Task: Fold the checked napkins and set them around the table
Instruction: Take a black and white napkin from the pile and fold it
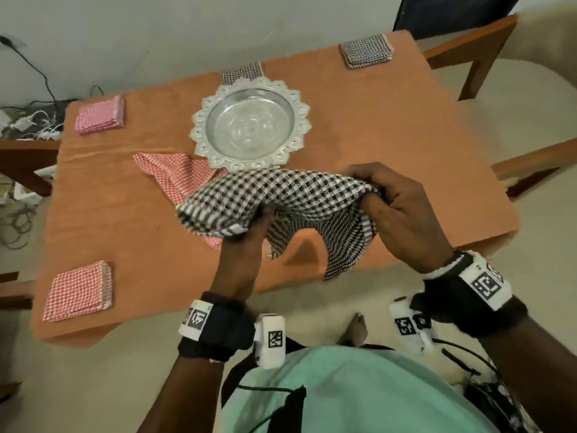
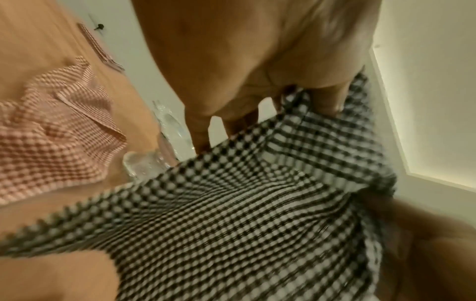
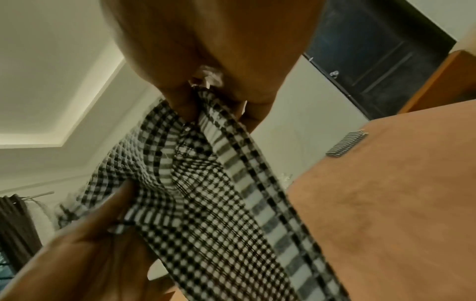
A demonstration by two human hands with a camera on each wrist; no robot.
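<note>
A black-and-white checked napkin (image 1: 281, 195) hangs unfolded in the air over the near edge of the table. My left hand (image 1: 246, 235) grips its left edge from below, fingers tucked under the cloth. My right hand (image 1: 377, 195) pinches its right corner. In the left wrist view the fingers (image 2: 327, 99) close on the napkin (image 2: 231, 203). In the right wrist view the fingers (image 3: 185, 106) pinch the napkin's hem (image 3: 219, 203). A red checked napkin (image 1: 178, 176) lies unfolded on the table behind it, partly hidden.
The table has an orange cloth (image 1: 406, 135) and a silver scalloped plate (image 1: 249, 123) at its middle. Folded red napkins lie at the far left (image 1: 100, 115) and near left (image 1: 78, 290). Folded black ones lie at the far side (image 1: 242, 73) and far right corner (image 1: 367, 51). Wooden chairs (image 1: 474, 57) flank the table.
</note>
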